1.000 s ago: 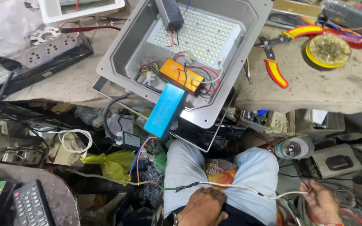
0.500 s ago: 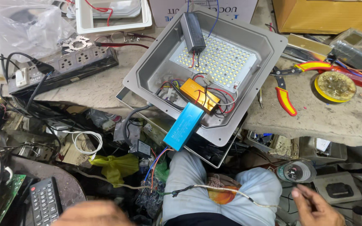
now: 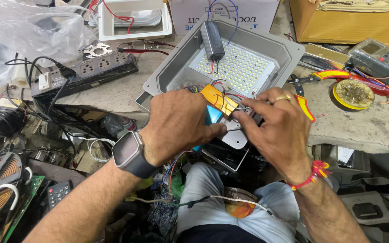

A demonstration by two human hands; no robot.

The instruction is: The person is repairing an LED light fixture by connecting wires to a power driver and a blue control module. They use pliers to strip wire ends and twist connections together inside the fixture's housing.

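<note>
1. Nearest the camera, both forearms reach out over the person's knees. The left hand (image 3: 178, 123) wears a dark wristwatch (image 3: 130, 155); the right hand (image 3: 275, 128) has a red thread band (image 3: 315, 173) at the wrist and a ring on one finger.

2. The left hand lies knuckles-up over the near corner of the grey lamp housing (image 3: 289, 51), fingers curled narrow with their tips under the palm. It seems to press or pinch something at the housing's edge, but I cannot tell what it holds. A blue block (image 3: 212, 113) peeks out just beside it.

3. The right hand's fingers are drawn together at the small wiring beside the orange driver module (image 3: 217, 98). They appear to pinch a wire or connector; the exact thing is hidden.

4. The housing sits tilted at the desk (image 3: 365, 121) edge, its near corner overhanging the lap. It looks like stiff cast metal, probably fairly heavy, so the rim walls are the safest place to hold it.

5. Inside, the thin red and black wires look soft and easily torn at the joints. They are best held near the connector rather than tugged mid-length.

6. Further in, the white LED panel (image 3: 237, 67) is likely fragile on its face. A black driver box (image 3: 212, 41) lies on its far edge.

7. Beyond, a black power strip (image 3: 86, 72) lies to the left. To the right are red-and-yellow-handled pliers (image 3: 334, 74) and a yellow tin (image 3: 353, 93).
</note>
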